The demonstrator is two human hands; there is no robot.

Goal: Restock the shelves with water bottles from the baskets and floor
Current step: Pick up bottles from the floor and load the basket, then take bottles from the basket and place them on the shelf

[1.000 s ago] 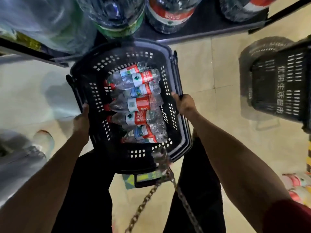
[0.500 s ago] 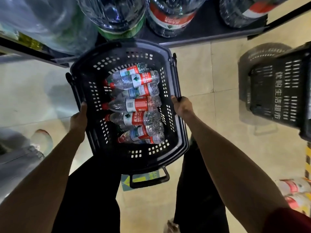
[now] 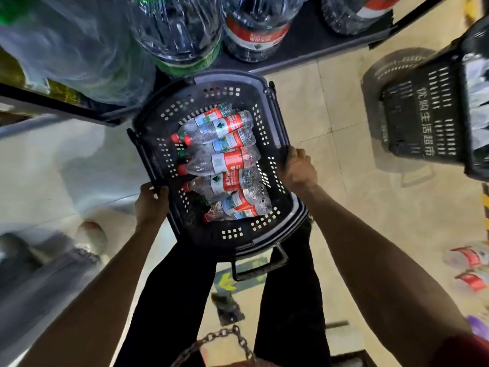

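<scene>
A black plastic basket (image 3: 211, 83) hangs in front of me, below the shelf edge. Several small water bottles (image 3: 225, 162) with red caps and red-and-white labels lie on their sides inside it. My left hand (image 3: 150, 205) grips the basket's left rim, fingers curled over the edge. My right hand (image 3: 299, 170) grips the right rim. A dark shelf (image 3: 312, 41) at the top carries large water jugs (image 3: 254, 27), one with a green label (image 3: 182, 35).
A second black basket (image 3: 428, 120) with white lettering stands on the tiled floor at the right. More small bottles (image 3: 471, 268) lie on the floor at the far right. My legs and a hanging chain (image 3: 225, 337) are below the basket. Blurred shelf goods fill the left.
The basket has shifted slightly with both hands still on its rims. The view has tilted a little, and the chain swung out of sight and back.
</scene>
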